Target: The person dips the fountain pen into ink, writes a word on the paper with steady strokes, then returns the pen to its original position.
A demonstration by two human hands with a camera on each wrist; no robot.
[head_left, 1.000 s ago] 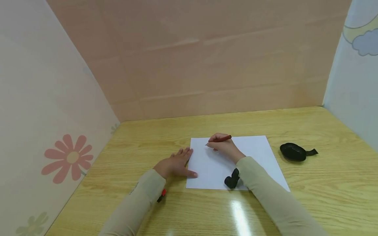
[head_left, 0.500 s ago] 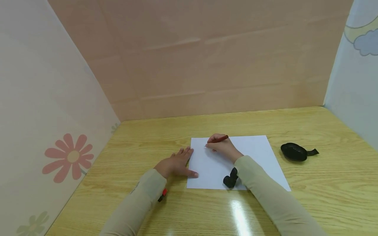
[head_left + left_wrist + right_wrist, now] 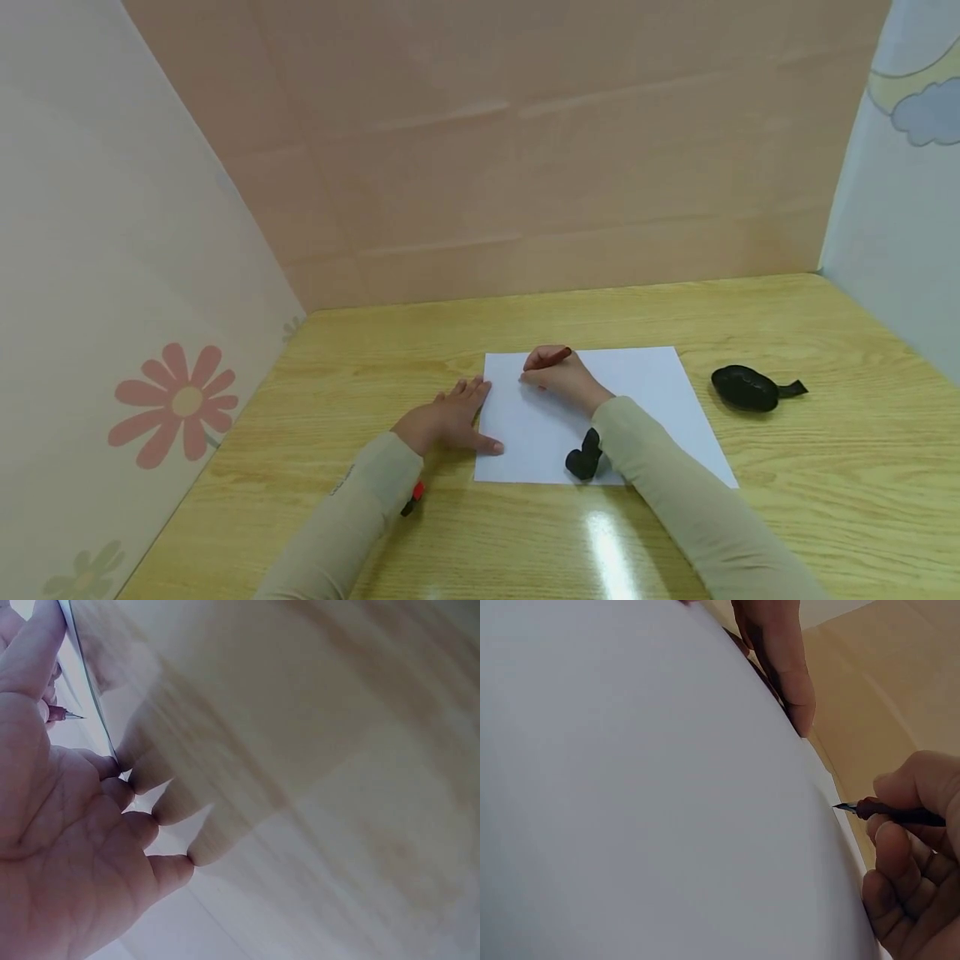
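A white sheet of paper (image 3: 637,383) lies on the wooden table. My left hand (image 3: 452,417) rests flat at its left edge, fingers spread and thumb on the sheet. Over the paper's upper left, my right hand (image 3: 558,379) pinches a dark red fountain pen (image 3: 557,357) between thumb and fingers. The right wrist view shows the pen's pointed metal nib (image 3: 845,806) close over the sheet. No marks show on the paper. A small black lumpy object (image 3: 583,457) sits on the lower part of the sheet, partly hidden by the right sleeve.
A black oval object with a short flat tail (image 3: 746,388) lies on the table right of the paper. A small red and black item (image 3: 413,498) is partly covered by the left sleeve. Walls border the table (image 3: 375,358) at the back and sides.
My right hand has shifted slightly left and toward me on the paper, and the pen's back end has swung left. The left hand has stayed in place.
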